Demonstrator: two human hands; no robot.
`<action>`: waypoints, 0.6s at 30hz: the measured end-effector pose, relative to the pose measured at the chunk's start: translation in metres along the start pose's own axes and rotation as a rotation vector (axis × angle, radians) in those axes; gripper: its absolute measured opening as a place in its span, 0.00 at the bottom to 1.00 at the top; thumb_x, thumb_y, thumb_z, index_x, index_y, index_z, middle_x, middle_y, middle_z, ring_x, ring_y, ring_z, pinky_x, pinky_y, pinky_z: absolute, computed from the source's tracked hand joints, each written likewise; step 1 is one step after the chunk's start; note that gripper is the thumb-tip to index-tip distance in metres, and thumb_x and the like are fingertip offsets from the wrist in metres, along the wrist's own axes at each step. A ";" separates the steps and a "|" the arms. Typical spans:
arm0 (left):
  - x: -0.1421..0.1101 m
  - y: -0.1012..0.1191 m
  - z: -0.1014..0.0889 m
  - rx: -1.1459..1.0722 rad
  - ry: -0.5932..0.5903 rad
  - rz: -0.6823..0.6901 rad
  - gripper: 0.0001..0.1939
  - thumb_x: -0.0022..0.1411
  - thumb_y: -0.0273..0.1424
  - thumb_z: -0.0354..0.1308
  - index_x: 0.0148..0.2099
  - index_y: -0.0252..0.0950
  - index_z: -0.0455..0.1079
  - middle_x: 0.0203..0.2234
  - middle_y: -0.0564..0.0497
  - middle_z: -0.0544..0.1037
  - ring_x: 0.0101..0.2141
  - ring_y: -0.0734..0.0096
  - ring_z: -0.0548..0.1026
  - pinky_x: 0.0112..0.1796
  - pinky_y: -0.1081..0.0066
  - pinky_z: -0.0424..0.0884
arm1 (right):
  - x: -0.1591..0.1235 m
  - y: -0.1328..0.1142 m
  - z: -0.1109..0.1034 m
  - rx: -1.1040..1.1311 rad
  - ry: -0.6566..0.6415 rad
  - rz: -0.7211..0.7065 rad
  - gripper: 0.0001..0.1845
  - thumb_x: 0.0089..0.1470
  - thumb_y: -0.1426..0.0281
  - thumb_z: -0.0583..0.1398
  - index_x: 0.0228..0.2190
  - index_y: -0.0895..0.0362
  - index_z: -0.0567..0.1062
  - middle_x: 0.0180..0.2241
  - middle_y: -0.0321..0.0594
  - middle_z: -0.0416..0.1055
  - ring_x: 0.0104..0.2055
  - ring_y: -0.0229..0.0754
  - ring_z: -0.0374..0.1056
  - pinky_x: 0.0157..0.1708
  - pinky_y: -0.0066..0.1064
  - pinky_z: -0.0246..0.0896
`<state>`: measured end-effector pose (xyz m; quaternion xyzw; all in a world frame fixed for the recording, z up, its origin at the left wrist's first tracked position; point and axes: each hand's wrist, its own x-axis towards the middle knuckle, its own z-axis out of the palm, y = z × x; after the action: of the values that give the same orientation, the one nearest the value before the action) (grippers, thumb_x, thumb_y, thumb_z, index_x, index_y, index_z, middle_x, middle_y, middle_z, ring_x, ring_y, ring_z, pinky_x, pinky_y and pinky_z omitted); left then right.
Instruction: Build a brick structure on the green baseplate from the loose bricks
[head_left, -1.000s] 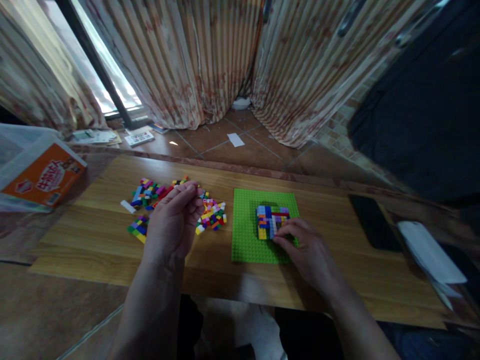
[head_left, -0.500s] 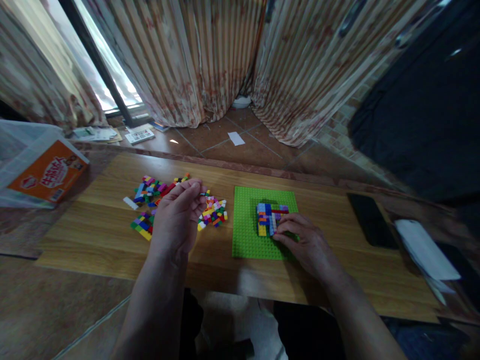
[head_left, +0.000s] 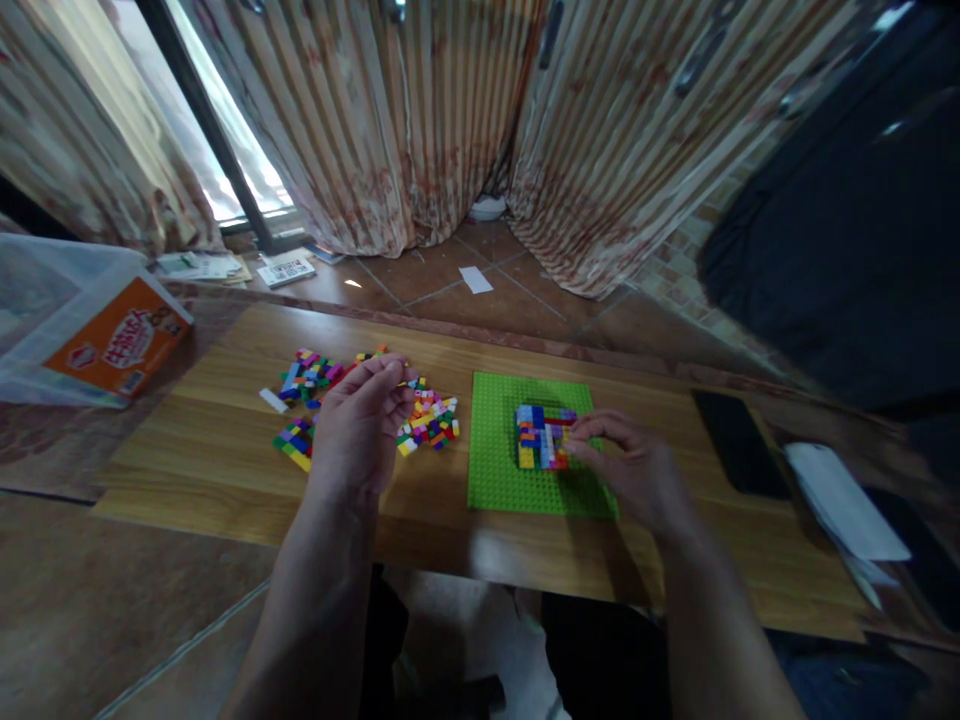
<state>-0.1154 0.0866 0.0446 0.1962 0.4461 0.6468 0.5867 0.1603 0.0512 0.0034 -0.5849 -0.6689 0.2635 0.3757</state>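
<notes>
A flat build of colourful toy bricks (head_left: 531, 436) in blue, yellow, orange, purple and red sits on a green studded baseplate (head_left: 491, 480). My right hand (head_left: 637, 470) is at the build's right side, thumb and forefinger in a pinch over its edge; anything between the tips is too small to make out. My left hand (head_left: 360, 420) hovers at the loose bricks, fingers curled and thumb against the forefinger. What it holds, if anything, is hidden. Loose bricks lie left of it in a pile (head_left: 307, 375) and right of it in another pile (head_left: 431, 415).
The wooden table (head_left: 202, 420) carries a black phone-like slab (head_left: 739, 440) and a white flat object (head_left: 847, 500) at the right. A clear plastic tub (head_left: 82, 260) with an orange label stands at the far left. Curtains (head_left: 360, 120) hang beyond the table.
My right hand has drawn back to the right from the build, uncovering red and pinkish bricks at its lower right. My left hand stays nearly in place. The view has shifted slightly.
</notes>
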 end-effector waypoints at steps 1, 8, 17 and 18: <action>0.000 0.000 0.000 -0.002 -0.001 -0.001 0.06 0.48 0.23 0.65 0.31 0.31 0.73 0.24 0.53 0.75 0.22 0.82 0.70 0.25 0.83 0.68 | 0.003 -0.002 0.001 0.016 0.095 0.030 0.09 0.52 0.63 0.65 0.26 0.54 0.76 0.31 0.36 0.74 0.36 0.42 0.71 0.41 0.37 0.65; 0.001 0.002 -0.006 -0.015 -0.018 0.010 0.09 0.47 0.25 0.68 0.32 0.31 0.73 0.24 0.52 0.76 0.23 0.81 0.72 0.26 0.82 0.69 | 0.016 -0.020 0.029 0.058 0.359 0.084 0.12 0.53 0.61 0.62 0.26 0.56 0.76 0.26 0.35 0.73 0.29 0.40 0.69 0.32 0.33 0.64; 0.004 0.010 -0.013 -0.072 0.033 0.022 0.08 0.47 0.24 0.67 0.32 0.30 0.72 0.23 0.54 0.75 0.21 0.83 0.70 0.25 0.84 0.67 | 0.009 -0.066 0.088 -0.071 -0.040 -0.147 0.07 0.59 0.70 0.57 0.33 0.53 0.76 0.36 0.40 0.75 0.40 0.43 0.71 0.42 0.36 0.65; 0.004 0.010 -0.013 -0.078 0.036 0.019 0.08 0.47 0.24 0.67 0.33 0.30 0.73 0.24 0.54 0.75 0.21 0.84 0.70 0.25 0.83 0.67 | 0.009 -0.068 0.093 -0.089 -0.069 -0.148 0.07 0.59 0.71 0.57 0.34 0.53 0.76 0.37 0.40 0.75 0.41 0.43 0.71 0.43 0.36 0.65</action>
<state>-0.1328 0.0863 0.0449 0.1659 0.4292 0.6724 0.5798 0.0447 0.0561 0.0050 -0.5406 -0.7338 0.2249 0.3444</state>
